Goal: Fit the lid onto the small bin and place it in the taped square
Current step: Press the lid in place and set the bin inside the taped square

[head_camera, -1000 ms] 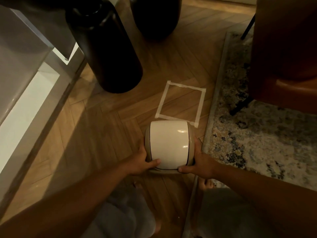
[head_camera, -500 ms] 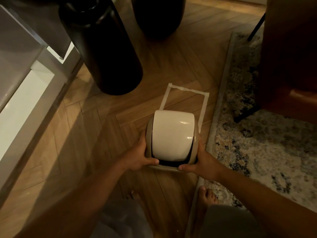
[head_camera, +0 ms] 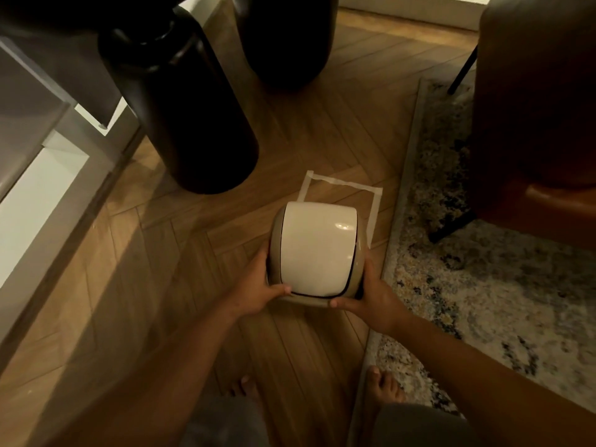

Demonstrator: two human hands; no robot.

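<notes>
A small cream bin (head_camera: pixel 317 253) with its rounded swing lid fitted on top is held between both hands above the wooden floor. My left hand (head_camera: pixel 256 290) grips its left side and near rim. My right hand (head_camera: pixel 371 291) grips its right side. The bin covers the near part of the taped square (head_camera: pixel 375 204), whose far edge and right edge show beyond it. I cannot tell whether the bin touches the floor.
A tall black vase (head_camera: pixel 180 101) stands close to the left of the square, a second dark one (head_camera: pixel 283 40) further back. A patterned rug (head_camera: pixel 483 253) and a brown chair (head_camera: pixel 538 108) lie right. A white cabinet (head_camera: pixel 35 175) is left. My bare feet (head_camera: pixel 383 387) are below.
Both hands have carried the bin forward, from just short of the taped square to over its near half. The grip on the bin has stayed the same.
</notes>
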